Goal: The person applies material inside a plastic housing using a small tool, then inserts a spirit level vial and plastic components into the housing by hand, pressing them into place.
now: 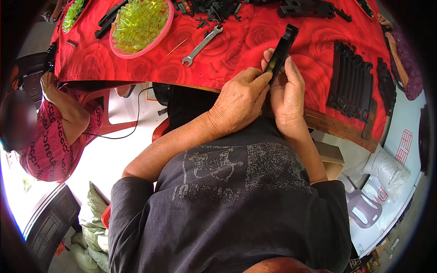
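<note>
**A:** Item one, the piece in hand?

**B:** One long black plastic bar (281, 51), upper centre of the frame, tilted up to the right above the surface (236, 54) with its red rose-print cloth. The left hand (239, 102) is closed on its lower end, thumb and fingers pinching. The right hand (287, 93) is wrapped round it from the other side, fingertips on the bar's edge. A small yellow-green bit shows at the bar where the fingers meet; I cannot tell whether it is fully seated.

**A:** Stock of yellow pieces?

**B:** One pink tray (141, 27), upper left, heaped with clear yellow blocks, too many to count. A second heap (73, 13) sits at the far upper left edge.

**A:** Finished goods?

**B:** One row of black bars (350, 82) laid side by side at the right, roughly eight or nine; further dark ones beyond it blur together. By my judgement the work is somewhere in the middle: a batch lies done, the tray is still full.

**A:** Tools and sundries?

**B:** One open-ended wrench (202, 44), one thin stick (176, 47) beside it, a scatter of small black parts (209, 11) along the top edge.

**A:** Others present?

**B:** One person in a pink patterned top (50, 141), left of frame, hand at the cloth's corner.
</note>
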`<state>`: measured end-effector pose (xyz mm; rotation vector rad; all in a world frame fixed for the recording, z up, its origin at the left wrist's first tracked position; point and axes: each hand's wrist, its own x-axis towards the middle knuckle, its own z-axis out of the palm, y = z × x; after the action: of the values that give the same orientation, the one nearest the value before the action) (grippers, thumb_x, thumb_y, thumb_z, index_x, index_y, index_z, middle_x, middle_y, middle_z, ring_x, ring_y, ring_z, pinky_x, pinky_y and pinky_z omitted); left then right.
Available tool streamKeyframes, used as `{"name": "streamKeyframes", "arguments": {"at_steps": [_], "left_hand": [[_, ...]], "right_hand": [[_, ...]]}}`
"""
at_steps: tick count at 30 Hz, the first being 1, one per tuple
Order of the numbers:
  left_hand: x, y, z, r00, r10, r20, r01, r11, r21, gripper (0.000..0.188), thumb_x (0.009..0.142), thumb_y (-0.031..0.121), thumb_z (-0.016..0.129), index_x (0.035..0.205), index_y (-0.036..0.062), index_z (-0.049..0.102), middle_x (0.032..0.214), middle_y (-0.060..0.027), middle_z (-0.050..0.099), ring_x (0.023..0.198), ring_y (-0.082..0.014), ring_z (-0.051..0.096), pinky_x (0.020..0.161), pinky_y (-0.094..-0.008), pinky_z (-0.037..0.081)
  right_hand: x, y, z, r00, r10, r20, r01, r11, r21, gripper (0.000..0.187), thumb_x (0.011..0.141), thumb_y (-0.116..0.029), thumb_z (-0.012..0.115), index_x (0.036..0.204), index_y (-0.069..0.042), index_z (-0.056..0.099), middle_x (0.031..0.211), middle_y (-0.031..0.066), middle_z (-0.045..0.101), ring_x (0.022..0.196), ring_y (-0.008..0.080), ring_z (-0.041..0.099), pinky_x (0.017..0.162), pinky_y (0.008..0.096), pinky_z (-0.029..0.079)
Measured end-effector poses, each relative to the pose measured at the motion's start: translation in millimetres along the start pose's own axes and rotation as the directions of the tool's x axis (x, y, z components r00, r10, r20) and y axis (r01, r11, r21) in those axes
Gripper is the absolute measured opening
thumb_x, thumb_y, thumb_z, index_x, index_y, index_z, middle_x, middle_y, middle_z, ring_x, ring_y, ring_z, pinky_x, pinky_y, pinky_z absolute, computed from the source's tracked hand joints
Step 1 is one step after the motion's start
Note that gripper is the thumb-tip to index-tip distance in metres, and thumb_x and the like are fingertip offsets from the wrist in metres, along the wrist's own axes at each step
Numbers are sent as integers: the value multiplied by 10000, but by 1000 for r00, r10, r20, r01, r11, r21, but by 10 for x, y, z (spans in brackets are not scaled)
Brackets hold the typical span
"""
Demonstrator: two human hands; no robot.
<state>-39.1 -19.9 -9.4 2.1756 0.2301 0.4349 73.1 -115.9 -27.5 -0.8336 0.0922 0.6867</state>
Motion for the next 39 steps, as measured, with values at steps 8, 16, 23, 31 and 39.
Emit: {"name": "streamKeyframes", "arguments": {"at_steps": [8, 16, 23, 31, 39], "left_hand": [[-18, 58, -39, 997, -11, 77, 10, 1000, 12, 463, 895, 89, 686, 1334, -18, 587, 1119, -198, 615, 1014, -384, 639, 844, -455, 551], [13, 35, -13, 990, 30, 139, -46, 992, 116, 591, 875, 131, 706, 1421, 6, 519, 1100, -179, 584, 1006, -364, 578, 884, -457, 505], [62, 0, 19, 980, 25, 196, -62, 980, 187, 666, 873, 163, 707, 1475, 21, 461, 1079, -171, 563, 998, -349, 567, 852, -457, 491], [122, -29, 10, 979, 44, 201, -88, 972, 216, 698, 871, 178, 705, 1498, 32, 436, 1074, -181, 588, 977, -354, 595, 846, -471, 472], [133, -30, 30, 974, 57, 220, -109, 967, 231, 676, 889, 190, 676, 1488, -6, 431, 1053, -175, 608, 996, -328, 609, 917, -484, 429]], "right_hand": [[44, -56, 2, 998, -7, -62, 6, 1000, -7, 315, 1093, -223, 492, 1204, 51, 598, 1133, 176, 678, 1082, 307, 682, 1011, 439, 550], [99, -65, -61, 999, -18, -44, 18, 1000, 0, 365, 1100, -265, 481, 1200, 66, 596, 1111, 179, 673, 1080, 318, 683, 1031, 457, 549], [141, -42, -138, 1000, -7, -11, 7, 1000, -3, 388, 1093, -300, 494, 1176, 62, 606, 1103, 170, 673, 1070, 307, 687, 1042, 458, 549], [146, -41, -152, 999, 25, -22, -25, 1000, -5, 368, 1086, -309, 514, 1138, 41, 616, 1053, 142, 678, 1029, 287, 692, 1010, 450, 561], [127, -21, -141, 1000, 16, 17, -15, 999, -35, 374, 1088, -317, 510, 1132, 39, 617, 1047, 137, 677, 1018, 287, 692, 992, 438, 564]]}}
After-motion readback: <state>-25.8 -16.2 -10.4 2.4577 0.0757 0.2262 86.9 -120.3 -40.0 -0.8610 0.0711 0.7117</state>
